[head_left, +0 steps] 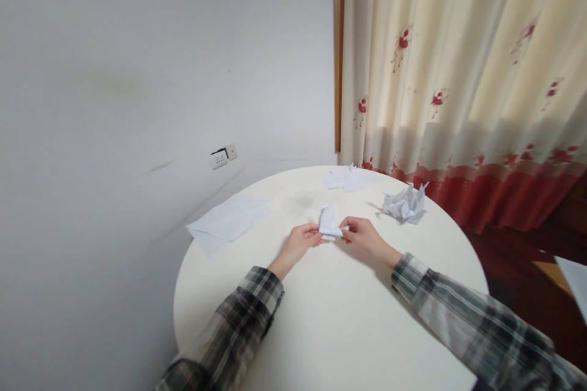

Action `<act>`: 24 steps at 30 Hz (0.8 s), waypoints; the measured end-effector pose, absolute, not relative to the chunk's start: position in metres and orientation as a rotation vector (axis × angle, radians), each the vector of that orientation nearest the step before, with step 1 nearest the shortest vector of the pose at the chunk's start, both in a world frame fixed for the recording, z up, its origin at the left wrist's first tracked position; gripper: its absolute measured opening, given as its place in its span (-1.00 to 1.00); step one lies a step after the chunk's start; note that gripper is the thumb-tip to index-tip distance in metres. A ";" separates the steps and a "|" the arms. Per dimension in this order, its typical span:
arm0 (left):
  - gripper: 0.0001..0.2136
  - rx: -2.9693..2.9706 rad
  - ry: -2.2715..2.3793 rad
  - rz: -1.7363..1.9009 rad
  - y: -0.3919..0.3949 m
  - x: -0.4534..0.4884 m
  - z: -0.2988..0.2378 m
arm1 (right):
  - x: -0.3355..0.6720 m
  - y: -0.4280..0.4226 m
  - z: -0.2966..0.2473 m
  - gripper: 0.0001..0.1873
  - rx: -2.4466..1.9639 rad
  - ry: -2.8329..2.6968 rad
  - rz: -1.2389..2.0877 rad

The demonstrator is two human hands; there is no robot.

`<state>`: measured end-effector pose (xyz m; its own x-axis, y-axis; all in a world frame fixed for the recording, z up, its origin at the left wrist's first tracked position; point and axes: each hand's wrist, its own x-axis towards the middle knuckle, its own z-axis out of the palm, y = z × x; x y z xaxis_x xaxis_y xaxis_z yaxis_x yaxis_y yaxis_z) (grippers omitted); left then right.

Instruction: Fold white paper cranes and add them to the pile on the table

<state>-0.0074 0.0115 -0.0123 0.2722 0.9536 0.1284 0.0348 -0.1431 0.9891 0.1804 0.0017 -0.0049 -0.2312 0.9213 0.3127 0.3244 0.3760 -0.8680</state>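
Between my two hands is a small folded white paper figure [328, 223], with narrow points sticking up from it. My left hand [302, 240] pinches its left side between thumb and fingers. On the other side, my right hand [362, 236] grips the right end of the same paper, its fingers closed. Both hands are just above the middle of the round white table [330, 317]. The fingers partly cover the lower folds.
Flat white paper sheets [232, 220] lie at the table's left edge. A cluster of folded paper figures [406, 203] sits at the right, and scraps of paper [345, 179] lie at the back. Behind are a wall with a socket [219, 159] and a flowered curtain [440, 73].
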 end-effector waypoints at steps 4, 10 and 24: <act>-0.67 1.442 0.942 0.999 0.006 -0.007 -0.007 | 0.183 0.002 -0.006 -0.89 -1.094 -1.831 0.723; -0.72 1.384 0.978 1.020 0.002 -0.006 -0.004 | 0.184 0.004 -0.008 -0.90 -1.112 -1.829 0.731; -0.72 1.386 0.971 0.998 0.003 -0.008 -0.006 | 0.185 -0.001 -0.008 -0.86 -1.088 -1.929 0.653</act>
<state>-0.0084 0.0031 -0.0058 0.3046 0.9517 0.0394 0.0136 -0.0457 0.9989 0.1849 -0.0006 -0.0082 -0.3010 0.8679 0.3951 0.4494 0.4945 -0.7440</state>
